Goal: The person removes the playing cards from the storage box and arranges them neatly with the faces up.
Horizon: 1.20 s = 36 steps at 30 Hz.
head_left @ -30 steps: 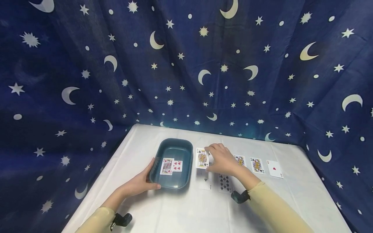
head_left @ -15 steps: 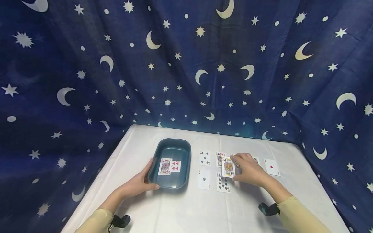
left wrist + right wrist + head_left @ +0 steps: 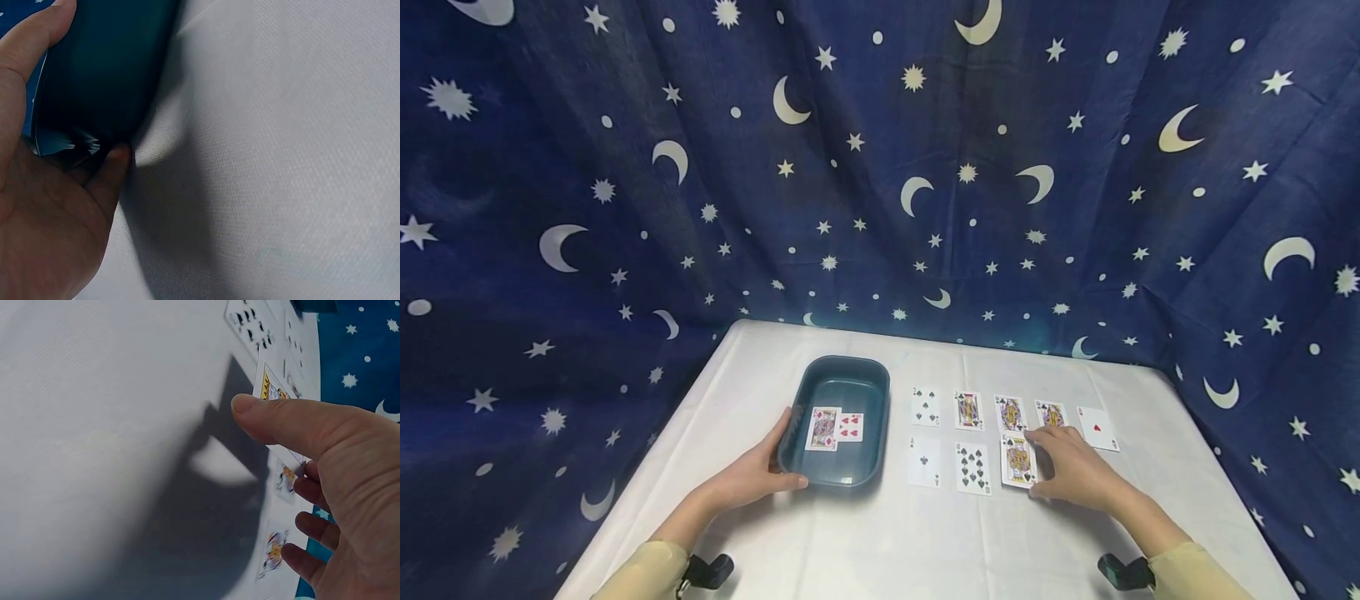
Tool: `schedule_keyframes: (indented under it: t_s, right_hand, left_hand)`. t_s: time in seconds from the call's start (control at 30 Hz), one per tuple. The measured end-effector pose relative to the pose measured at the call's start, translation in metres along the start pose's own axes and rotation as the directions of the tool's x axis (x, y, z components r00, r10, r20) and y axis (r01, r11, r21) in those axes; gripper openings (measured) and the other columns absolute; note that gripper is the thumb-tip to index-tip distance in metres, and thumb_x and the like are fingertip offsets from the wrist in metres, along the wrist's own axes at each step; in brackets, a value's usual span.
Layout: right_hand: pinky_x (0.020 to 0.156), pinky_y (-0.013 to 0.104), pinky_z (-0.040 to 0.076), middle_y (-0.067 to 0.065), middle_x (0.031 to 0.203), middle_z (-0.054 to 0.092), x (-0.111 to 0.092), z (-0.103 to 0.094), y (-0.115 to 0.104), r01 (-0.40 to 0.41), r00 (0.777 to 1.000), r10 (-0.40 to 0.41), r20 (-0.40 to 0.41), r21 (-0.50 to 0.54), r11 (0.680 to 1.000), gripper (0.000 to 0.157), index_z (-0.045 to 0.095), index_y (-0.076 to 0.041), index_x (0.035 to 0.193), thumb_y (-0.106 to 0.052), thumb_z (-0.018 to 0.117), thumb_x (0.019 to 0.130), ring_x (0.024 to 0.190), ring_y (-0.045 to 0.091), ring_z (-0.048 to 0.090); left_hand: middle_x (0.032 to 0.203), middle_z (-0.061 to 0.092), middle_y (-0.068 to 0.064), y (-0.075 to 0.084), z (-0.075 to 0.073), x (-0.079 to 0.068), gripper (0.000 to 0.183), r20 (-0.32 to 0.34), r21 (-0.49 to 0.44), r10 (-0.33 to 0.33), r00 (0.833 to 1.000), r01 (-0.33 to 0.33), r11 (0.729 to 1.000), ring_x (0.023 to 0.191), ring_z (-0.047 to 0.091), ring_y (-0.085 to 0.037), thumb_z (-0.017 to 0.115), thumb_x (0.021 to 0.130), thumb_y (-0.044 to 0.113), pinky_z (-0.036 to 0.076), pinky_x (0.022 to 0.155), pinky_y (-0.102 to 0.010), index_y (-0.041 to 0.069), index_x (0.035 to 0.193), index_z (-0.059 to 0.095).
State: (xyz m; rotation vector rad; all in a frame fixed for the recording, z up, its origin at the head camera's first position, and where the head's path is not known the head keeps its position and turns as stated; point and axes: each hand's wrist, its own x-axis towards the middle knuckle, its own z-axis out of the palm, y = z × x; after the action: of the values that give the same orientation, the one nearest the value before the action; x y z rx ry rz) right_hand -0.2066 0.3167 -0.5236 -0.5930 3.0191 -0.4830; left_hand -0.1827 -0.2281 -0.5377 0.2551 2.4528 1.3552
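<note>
My right hand (image 3: 1078, 473) pinches a black-suit face card (image 3: 1017, 460) by its right edge, thumb at the near corner and fingertips at the far one. In the right wrist view that card (image 3: 273, 387) is raised above the white cloth and casts a shadow. My left hand (image 3: 758, 475) grips the dark teal tray (image 3: 880, 433) at its left side and near-left corner, thumb at the front. Inside the tray lie a red face card (image 3: 823, 429) and a six of hearts (image 3: 851, 427), the face card overlapping the six.
A back row holds a black spot card (image 3: 926, 407), several face cards (image 3: 968, 411) and an ace of hearts (image 3: 1097, 428). In front lie an ace of clubs (image 3: 923, 462) and a ten of spades (image 3: 973, 468). A star-patterned curtain (image 3: 850, 167) hangs behind the white-covered table (image 3: 880, 550).
My right hand has carried the face card rightward from over the back row to a spot beside the ten of spades. The left hand stays on the tray.
</note>
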Motion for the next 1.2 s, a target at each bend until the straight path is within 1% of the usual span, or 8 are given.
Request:
schedule_keyframes:
  t_s: [0.13,0.33,0.67,0.77,0.87,1.03,1.2]
  right_hand:
    - [0.109,0.062,0.040,0.019,0.137,0.059,-0.006,0.003,0.005,-0.013,1.000,0.013,0.029,0.015,1.000,0.090,0.060,-0.001,0.137,-0.037,0.095,0.063,0.127,0.043,0.048]
    - [0.108,0.062,0.041,0.018,0.139,0.057,-0.009,0.008,0.011,-0.016,0.998,0.014,0.057,0.036,0.999,0.090,0.061,-0.004,0.138,-0.039,0.096,0.062,0.127,0.042,0.047]
    - [0.107,0.061,0.041,0.016,0.138,0.057,-0.009,0.008,0.010,-0.048,0.994,0.041,0.106,0.069,0.996,0.087,0.062,-0.005,0.138,-0.034,0.096,0.063,0.125,0.039,0.047]
    - [0.107,0.060,0.042,0.015,0.137,0.058,-0.009,0.008,0.008,-0.052,0.993,0.045,0.108,0.068,0.996,0.087,0.062,-0.005,0.138,-0.035,0.096,0.063,0.125,0.038,0.048]
    - [0.107,0.061,0.042,0.015,0.136,0.058,-0.009,0.008,0.007,-0.047,0.994,0.039,0.107,0.070,0.996,0.087,0.063,-0.005,0.137,-0.035,0.096,0.062,0.124,0.038,0.049]
    - [0.106,0.059,0.043,0.013,0.135,0.058,-0.009,0.007,0.007,-0.052,0.993,0.044,0.113,0.070,0.996,0.087,0.064,-0.006,0.136,-0.035,0.096,0.061,0.122,0.036,0.050]
    - [0.106,0.059,0.043,0.012,0.134,0.058,-0.009,0.009,0.008,-0.041,0.994,0.034,0.105,0.069,0.997,0.087,0.063,-0.005,0.137,-0.034,0.096,0.062,0.121,0.036,0.050]
  left_hand:
    - [0.172,0.000,-0.007,0.000,-0.001,0.000,0.124,-0.001,-0.002,0.002,1.000,-0.002,1.000,0.155,0.010,-0.033,0.087,0.081,0.039,0.020,0.123,-0.055,0.024,0.166,-0.003]
    - [0.172,0.000,-0.007,-0.001,0.000,0.000,0.124,-0.002,-0.003,0.007,1.000,-0.007,1.000,0.155,0.009,-0.033,0.087,0.081,0.039,0.018,0.123,-0.056,0.024,0.166,-0.002]
    - [0.172,-0.001,-0.005,0.002,-0.001,0.000,0.124,-0.005,0.021,-0.010,1.000,0.010,1.000,0.156,0.006,-0.032,0.086,0.082,0.041,0.016,0.123,-0.056,0.025,0.166,-0.004]
    - [0.172,-0.001,-0.004,0.002,-0.001,0.000,0.124,-0.005,0.023,-0.017,1.000,0.017,1.000,0.156,0.006,-0.031,0.086,0.082,0.041,0.016,0.123,-0.055,0.026,0.166,-0.003]
    - [0.172,0.000,-0.006,0.002,0.000,0.000,0.124,-0.009,0.024,-0.009,1.000,0.009,1.000,0.156,0.006,-0.033,0.086,0.082,0.041,0.016,0.123,-0.057,0.024,0.166,-0.003]
    - [0.172,0.001,-0.006,0.001,0.000,0.000,0.124,-0.010,0.020,-0.004,1.000,0.005,1.000,0.155,0.008,-0.032,0.087,0.081,0.040,0.017,0.123,-0.055,0.023,0.166,-0.002]
    - [0.172,0.001,-0.006,0.000,0.001,0.000,0.124,-0.009,0.008,-0.002,1.000,0.002,1.000,0.155,0.008,-0.032,0.087,0.081,0.040,0.017,0.123,-0.056,0.023,0.166,-0.002]
